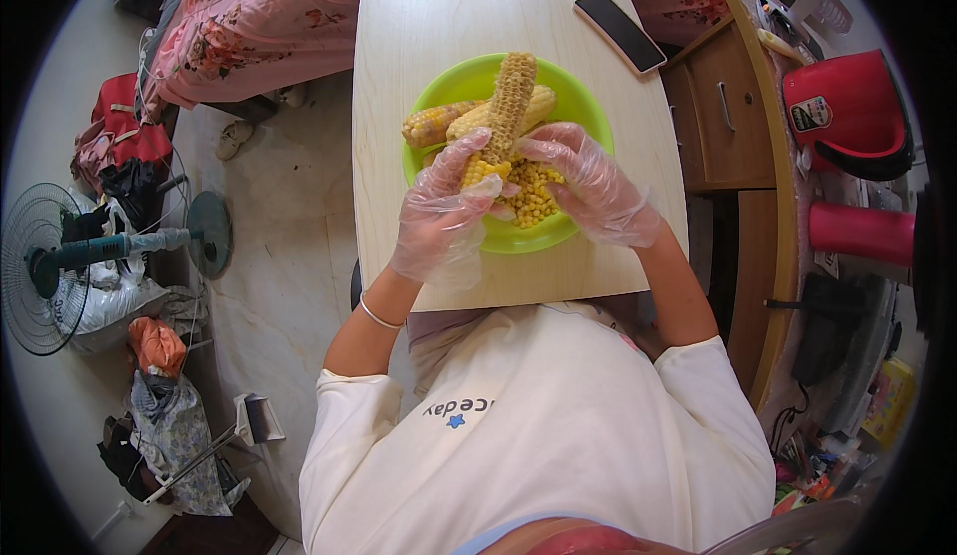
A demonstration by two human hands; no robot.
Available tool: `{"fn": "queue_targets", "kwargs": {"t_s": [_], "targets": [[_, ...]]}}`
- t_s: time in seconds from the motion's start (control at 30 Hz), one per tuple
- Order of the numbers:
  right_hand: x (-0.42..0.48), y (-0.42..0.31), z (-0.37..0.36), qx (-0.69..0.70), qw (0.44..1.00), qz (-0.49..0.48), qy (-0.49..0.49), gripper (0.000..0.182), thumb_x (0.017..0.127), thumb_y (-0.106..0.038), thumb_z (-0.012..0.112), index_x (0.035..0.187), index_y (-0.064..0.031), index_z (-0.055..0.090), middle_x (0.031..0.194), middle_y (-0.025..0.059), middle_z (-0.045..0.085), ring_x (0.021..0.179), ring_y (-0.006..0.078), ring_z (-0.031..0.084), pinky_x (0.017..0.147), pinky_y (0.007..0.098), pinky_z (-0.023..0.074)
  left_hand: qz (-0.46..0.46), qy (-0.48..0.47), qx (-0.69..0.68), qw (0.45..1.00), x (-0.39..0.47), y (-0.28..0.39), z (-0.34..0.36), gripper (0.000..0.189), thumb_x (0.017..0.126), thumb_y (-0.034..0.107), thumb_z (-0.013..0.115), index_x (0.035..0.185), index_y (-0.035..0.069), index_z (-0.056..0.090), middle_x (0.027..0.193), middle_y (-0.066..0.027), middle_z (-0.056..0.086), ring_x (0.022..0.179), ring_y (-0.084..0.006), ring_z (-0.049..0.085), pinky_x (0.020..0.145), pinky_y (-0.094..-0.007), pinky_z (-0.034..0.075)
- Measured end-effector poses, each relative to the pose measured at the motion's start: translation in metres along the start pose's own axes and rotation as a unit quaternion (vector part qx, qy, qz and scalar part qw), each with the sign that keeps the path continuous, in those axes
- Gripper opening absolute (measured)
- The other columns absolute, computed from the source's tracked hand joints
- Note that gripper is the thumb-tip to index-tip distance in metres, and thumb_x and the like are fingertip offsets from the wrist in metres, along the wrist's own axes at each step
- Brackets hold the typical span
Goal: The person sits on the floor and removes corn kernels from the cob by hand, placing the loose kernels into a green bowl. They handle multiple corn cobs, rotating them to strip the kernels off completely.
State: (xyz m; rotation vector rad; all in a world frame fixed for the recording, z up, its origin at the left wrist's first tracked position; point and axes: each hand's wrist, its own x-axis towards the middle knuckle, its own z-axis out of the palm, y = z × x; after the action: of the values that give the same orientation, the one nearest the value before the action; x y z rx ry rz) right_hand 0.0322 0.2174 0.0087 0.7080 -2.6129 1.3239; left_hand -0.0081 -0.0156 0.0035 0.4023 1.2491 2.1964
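My left hand (452,207), in a clear plastic glove, grips the lower end of a corn cob (512,102). Most of the cob's visible length is stripped bare, while yellow kernels still cover its near end. On the cob's right side is my right hand (591,177), gloved too, its fingers curved and the thumb apart; fingertips are at or very close to the cob. Below both lies a bright green plastic basin (591,106) with a heap of loose yellow kernels (534,200). Behind the cob rest a pale corn ear (540,105) and a yellow-and-purple ear (437,123).
The basin stands on a pale wood-grain table (419,16). A smartphone (620,33) lies at its far right. Right of it stands a wooden drawer cabinet (718,106) with a red kettle (845,114) on top. A standing fan (112,248) and a dustpan (259,419) are on the left.
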Motion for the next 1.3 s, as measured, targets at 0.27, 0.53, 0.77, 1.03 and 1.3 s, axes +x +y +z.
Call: {"fn": "queue_targets", "kwargs": {"t_s": [0.27, 0.53, 0.77, 1.03, 1.3], "targets": [[-0.002, -0.010, -0.005, 0.357, 0.925, 0.133, 0.011, 0.070, 0.080, 0.012, 0.051, 0.146, -0.0056, 0.037, 0.144, 0.0122, 0.043, 0.131, 0.0305, 0.048, 0.115, 0.0408, 0.0347, 0.007, -0.002, -0.009, 1.000, 0.000, -0.001, -0.001, 0.058, 0.093, -0.001, 0.061, 0.146, 0.003, 0.039, 0.146, -0.0116, 0.042, 0.112, -0.0266, 0.064, 0.085, -0.0323, 0.059], [-0.005, 0.008, -0.009, 0.570, 0.811, 0.127, 0.021, 0.067, 0.087, 0.009, 0.046, 0.151, -0.0060, 0.032, 0.147, 0.0144, 0.045, 0.136, 0.0294, 0.045, 0.115, 0.0432, 0.0355, 0.009, 0.010, -0.010, 1.000, 0.000, 0.000, 0.000, 0.057, 0.093, 0.000, 0.062, 0.145, 0.004, 0.041, 0.147, -0.0115, 0.042, 0.109, -0.0270, 0.065, 0.082, -0.0319, 0.060], [-0.004, 0.002, -0.002, 0.455, 0.878, 0.147, 0.028, 0.066, 0.090, 0.016, 0.048, 0.148, -0.0112, 0.037, 0.150, 0.0089, 0.041, 0.135, 0.0244, 0.047, 0.107, 0.0387, 0.0467, 0.015, 0.000, -0.011, 1.000, 0.000, -0.001, -0.001, 0.057, 0.093, 0.000, 0.062, 0.146, 0.004, 0.040, 0.146, -0.0119, 0.043, 0.109, -0.0267, 0.065, 0.083, -0.0320, 0.060], [0.001, -0.008, -0.005, 0.156, 0.988, 0.024, 0.000, 0.073, 0.083, 0.002, 0.072, 0.146, -0.0135, 0.039, 0.145, 0.0090, 0.039, 0.123, 0.0233, 0.054, 0.099, 0.0336, 0.0496, 0.012, -0.004, -0.015, 1.000, 0.000, -0.002, -0.002, 0.058, 0.093, 0.001, 0.062, 0.146, 0.004, 0.039, 0.144, -0.0124, 0.044, 0.110, -0.0271, 0.065, 0.083, -0.0323, 0.060], [-0.006, 0.001, 0.002, 0.307, 0.949, 0.070, -0.014, 0.075, 0.080, 0.022, 0.048, 0.147, -0.0130, 0.039, 0.141, 0.0094, 0.043, 0.123, 0.0231, 0.052, 0.107, 0.0350, 0.0420, 0.016, -0.002, -0.005, 1.000, 0.000, -0.004, -0.003, 0.058, 0.092, 0.001, 0.063, 0.146, 0.004, 0.040, 0.145, -0.0130, 0.044, 0.111, -0.0279, 0.064, 0.084, -0.0326, 0.060]]}}
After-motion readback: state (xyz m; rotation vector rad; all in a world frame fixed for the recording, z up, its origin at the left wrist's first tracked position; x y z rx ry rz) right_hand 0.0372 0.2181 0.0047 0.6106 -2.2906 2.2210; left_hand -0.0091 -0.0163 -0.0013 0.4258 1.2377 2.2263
